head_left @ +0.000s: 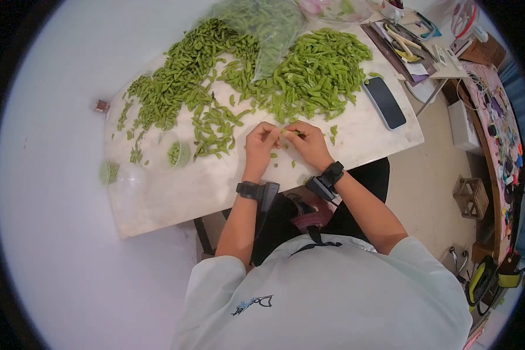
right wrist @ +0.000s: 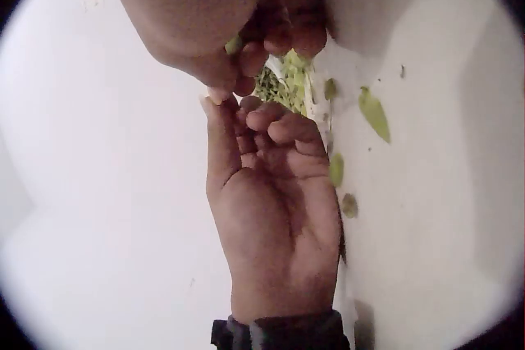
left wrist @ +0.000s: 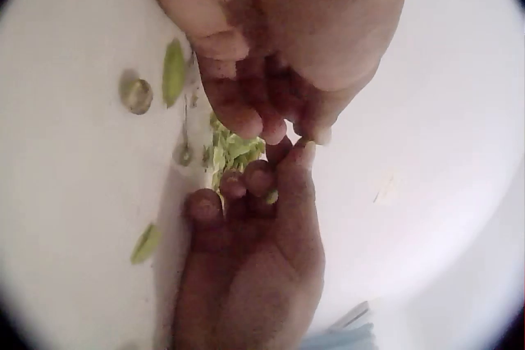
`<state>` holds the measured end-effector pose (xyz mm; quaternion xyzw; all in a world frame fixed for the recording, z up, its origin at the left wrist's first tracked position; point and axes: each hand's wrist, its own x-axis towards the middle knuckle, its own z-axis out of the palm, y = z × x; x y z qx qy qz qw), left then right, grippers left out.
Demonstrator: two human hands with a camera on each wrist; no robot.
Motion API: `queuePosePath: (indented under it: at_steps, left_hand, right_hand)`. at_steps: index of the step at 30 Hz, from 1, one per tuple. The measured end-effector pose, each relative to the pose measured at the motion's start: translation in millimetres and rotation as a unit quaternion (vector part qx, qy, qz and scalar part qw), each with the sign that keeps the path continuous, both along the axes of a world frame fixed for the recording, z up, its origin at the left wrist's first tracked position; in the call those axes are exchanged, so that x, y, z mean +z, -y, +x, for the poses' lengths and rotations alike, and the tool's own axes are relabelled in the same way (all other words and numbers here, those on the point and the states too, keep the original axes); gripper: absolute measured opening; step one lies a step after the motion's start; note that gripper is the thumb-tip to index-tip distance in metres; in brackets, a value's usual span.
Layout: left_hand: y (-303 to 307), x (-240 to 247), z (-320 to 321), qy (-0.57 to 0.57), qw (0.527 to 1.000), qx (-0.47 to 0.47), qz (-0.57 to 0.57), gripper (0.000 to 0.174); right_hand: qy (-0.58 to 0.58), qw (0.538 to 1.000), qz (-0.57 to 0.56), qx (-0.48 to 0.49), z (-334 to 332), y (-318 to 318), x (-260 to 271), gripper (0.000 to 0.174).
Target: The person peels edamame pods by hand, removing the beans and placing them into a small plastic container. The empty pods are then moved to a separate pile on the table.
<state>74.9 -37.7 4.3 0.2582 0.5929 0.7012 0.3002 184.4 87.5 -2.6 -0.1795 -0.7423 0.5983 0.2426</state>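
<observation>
My left hand [head_left: 261, 147] and right hand [head_left: 310, 146] meet fingertip to fingertip over the table's near part. Between them they pinch a small green soybean pod [head_left: 283, 133], mostly hidden by the thumbs and fingers. A bit of green pod [right wrist: 234, 44] also shows inside the right hand's curled fingers in the right wrist view. Just beyond the hands lies a big heap of bright green soybean pods [head_left: 321, 73]. Some loose pods [left wrist: 173, 73] are scattered on the tabletop beside the hands.
Darker pods [head_left: 186, 64] spread across the table's left and back, under a clear plastic bag [head_left: 274, 38]. Shelled beans fill a small bowl [head_left: 178, 154]; another cup [head_left: 108, 172] stands left. A phone [head_left: 385, 104] lies at right, near a side stand with tools [head_left: 405, 46].
</observation>
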Motion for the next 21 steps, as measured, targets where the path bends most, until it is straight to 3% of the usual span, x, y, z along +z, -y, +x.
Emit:
queuePosePath:
  at_steps: [2, 11, 14, 17, 21]
  left_hand:
    - [-0.3, -3.3, -0.4, -0.004, 1.000, -0.008, 0.002, 0.015]
    - [-1.1, 1.5, 8.4, -0.095, 0.991, -0.071, -0.065, 0.009]
    - [-0.6, 0.4, 8.2, -0.116, 0.989, -0.070, -0.064, 0.012]
    - [-0.2, -0.1, 6.6, -0.095, 0.992, -0.049, -0.061, 0.013]
    - [3.1, 2.5, 4.1, -0.072, 0.995, -0.020, -0.061, 0.015]
  right_hand:
    - [-0.033, 0.999, 0.011, -0.002, 1.1, 0.6, 2.1, 0.020]
    - [-0.044, 0.986, -0.144, -0.068, 0.1, -6.7, -9.5, 0.021]
    - [-0.053, 0.972, -0.210, -0.093, 1.4, -9.5, -9.8, 0.021]
    - [-0.132, 0.944, -0.272, -0.135, -0.8, -6.6, -5.0, 0.027]
    - [-0.067, 0.975, -0.205, -0.055, 1.6, -9.6, -13.1, 0.036]
